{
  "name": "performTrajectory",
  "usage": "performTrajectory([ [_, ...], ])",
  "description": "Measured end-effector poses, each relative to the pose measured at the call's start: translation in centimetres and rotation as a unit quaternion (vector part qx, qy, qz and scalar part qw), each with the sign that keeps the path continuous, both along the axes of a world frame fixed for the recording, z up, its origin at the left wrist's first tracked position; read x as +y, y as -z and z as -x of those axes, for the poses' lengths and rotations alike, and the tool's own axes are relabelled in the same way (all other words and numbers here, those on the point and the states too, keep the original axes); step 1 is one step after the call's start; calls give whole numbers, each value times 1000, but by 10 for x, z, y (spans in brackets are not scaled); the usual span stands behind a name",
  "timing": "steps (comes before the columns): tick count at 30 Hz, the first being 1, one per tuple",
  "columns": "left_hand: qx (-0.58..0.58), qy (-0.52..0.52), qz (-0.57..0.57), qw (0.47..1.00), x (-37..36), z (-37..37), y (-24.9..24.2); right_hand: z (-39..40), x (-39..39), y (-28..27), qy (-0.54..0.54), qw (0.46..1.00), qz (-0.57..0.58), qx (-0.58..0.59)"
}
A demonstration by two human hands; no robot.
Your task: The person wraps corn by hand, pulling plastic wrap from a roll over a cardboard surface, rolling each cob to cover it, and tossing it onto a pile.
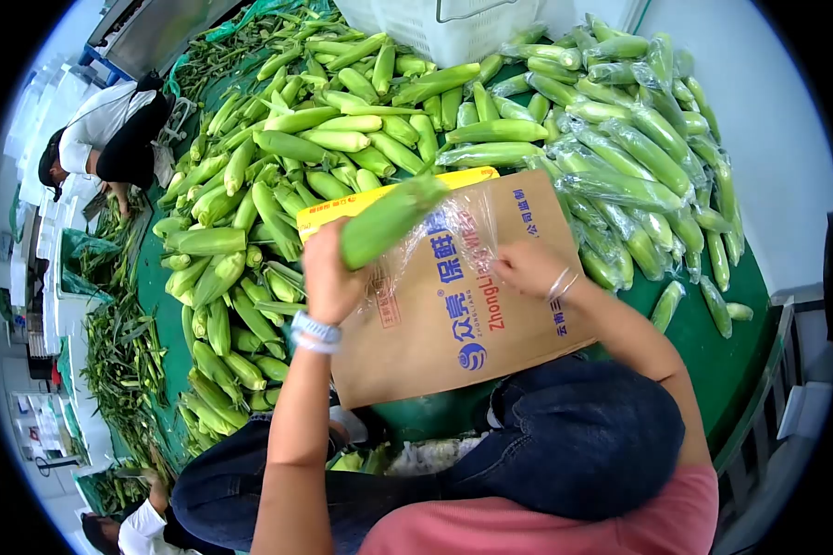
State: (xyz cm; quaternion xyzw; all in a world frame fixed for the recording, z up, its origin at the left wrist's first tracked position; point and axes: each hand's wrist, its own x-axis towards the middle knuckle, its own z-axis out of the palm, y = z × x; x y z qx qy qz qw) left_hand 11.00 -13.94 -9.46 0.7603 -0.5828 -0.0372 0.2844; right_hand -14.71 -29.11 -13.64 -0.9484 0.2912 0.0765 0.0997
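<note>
My left hand [331, 268], with a white watch at the wrist, is closed around the lower end of a green ear of corn [389, 222]. The ear tilts up to the right and is slightly blurred. Clear plastic film [463, 222] stretches from beside that ear toward my right hand [530, 268], whose fingers are pinched on its edge. Beneath both hands, a brown cardboard box [398, 351] with blue and red print spans the space in front of my knees. A yellow printed strip [467, 177] runs along its far edge.
Unwrapped corn ears [217, 240] are heaped at left and behind the box. Film-wrapped ears [620, 176] pile up at right. A white crate [435, 28] stands at the back. Two other people work at left, one bending [111, 134] near stripped husks [125, 370].
</note>
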Motion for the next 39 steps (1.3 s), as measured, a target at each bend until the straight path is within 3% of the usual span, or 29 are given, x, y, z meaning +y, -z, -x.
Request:
performTrajectory([
  [1, 25, 21, -31, 999, -13, 6, 5, 17, -16, -3, 81, 939, -327, -64],
  [2, 21, 28, -30, 999, -20, 13, 5, 35, -32, -5, 150, 764, -615, -124],
  [4, -23, 10, -175, 984, -34, 22, 5, 72, -59, -8, 163, 642, -700, -269],
  [6, -49, 10, -211, 976, -42, 35, 2, 79, -80, -2, 162, 606, -666, -403],
  [8, -76, 17, -249, 965, -45, 43, 7, 39, -86, -24, 65, 498, -690, -521],
  [10, -97, 24, -239, 966, -44, 47, 14, -15, -55, -52, 132, 686, -499, -512],
  [12, -113, 27, -239, 964, -44, 50, 9, -75, -22, -15, 4, 771, -391, -503],
  [13, -126, 30, -245, 961, -43, 47, 7, -90, -6, 4, -43, 886, -166, -431],
  [14, -102, 58, -110, 987, -38, 45, 9, -96, 6, 7, -67, 892, -23, -447],
  [15, -72, 84, 26, 994, -29, 44, 13, -95, 10, 11, -63, 889, -25, -453],
  [16, -100, 48, 59, 992, -6, 44, 19, -92, 10, 7, -95, 902, 15, -421],
  [17, -213, 72, 96, 970, 16, 40, 23, -88, 8, 5, -128, 912, 58, -386],
  [19, -175, 78, 28, 981, 42, 50, 24, -92, 5, 3, -141, 921, 49, -360],
  [20, -196, 19, 4, 980, 33, 66, 15, -94, 5, 3, -143, 938, 53, -312],
  [21, -291, -14, -44, 956, 34, 62, 22, -96, 5, 0, -153, 951, 61, -260],
  [23, -291, -9, -153, 944, 36, 36, 50, -96, 1, -4, -151, 956, 48, -245],
  [24, -324, 31, -139, 935, 43, 27, 49, -90, -1, -10, -113, 970, 22, -215],
  [25, -338, 77, -197, 917, 56, 17, 43, -84, -1, -13, -74, 980, -5, -184],
  [27, -299, 63, -279, 910, 95, 13, 29, -64, 7, -9, -90, 977, 11, -193],
  [29, -240, 51, -338, 908, 121, 20, -18, -40, 22, -3, -115, 966, 63, -224],
  [31, -13, 68, -351, 934, 136, 28, -52, -15, 53, -11, -165, 962, 62, -207],
  [32, -7, 66, -352, 934, 135, 34, -62, -4, 66, -23, -195, 965, 27, -171],
  [33, 137, 149, -289, 936, 131, 41, -71, 2, 78, -28, -197, 966, 21, -167],
  [34, 274, 226, -214, 910, 124, 47, -77, 5, 88, -32, -212, 965, -56, -147],
  [35, 254, 289, -263, 885, 111, 57, -80, 6, 92, -36, -225, 957, -130, -126],
  [37, 181, 311, -258, 897, 94, 87, -51, -9, 87, -33, -220, 954, -164, -121],
  [38, 105, 257, -245, 929, 77, 100, -51, -23, 79, -17, -217, 954, -57, -197],
  [39, 101, 262, -244, 928, 64, 108, -47, -36, 69, -10, -210, 939, 50, -268],
])
